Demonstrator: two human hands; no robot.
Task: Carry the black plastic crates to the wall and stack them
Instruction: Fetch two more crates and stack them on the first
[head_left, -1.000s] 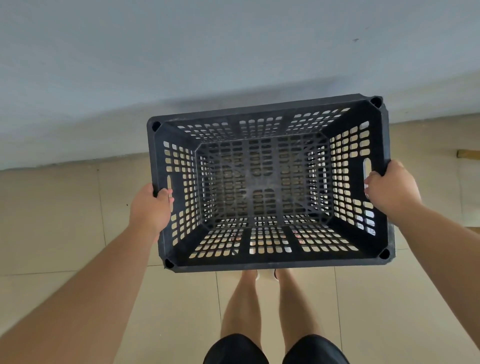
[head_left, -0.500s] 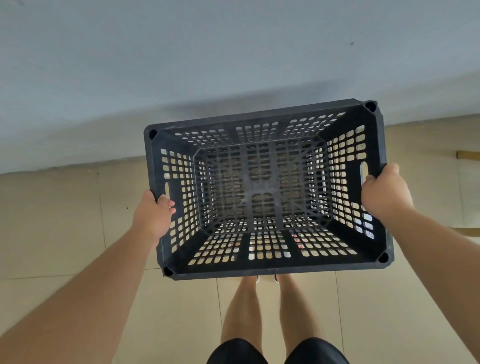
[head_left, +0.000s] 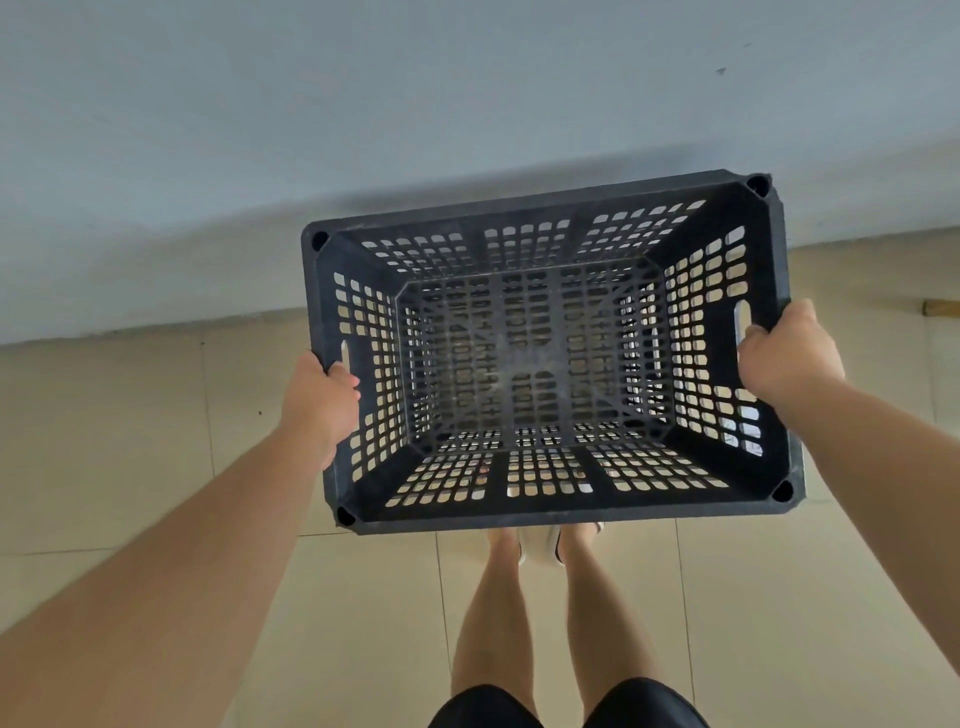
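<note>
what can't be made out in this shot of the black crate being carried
Head view only:
- Fingertips of the left hand and right hand: curled under the black slotted plastic crate rim, so each grip is partly hidden.
- Floor beneath the crate: blocked by its base.
- Pale wooden piece: cut off by right edge.

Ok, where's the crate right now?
In the head view the black crate is centre frame, held off the floor by the left hand and right hand at its short sides, close to the wall.
</note>
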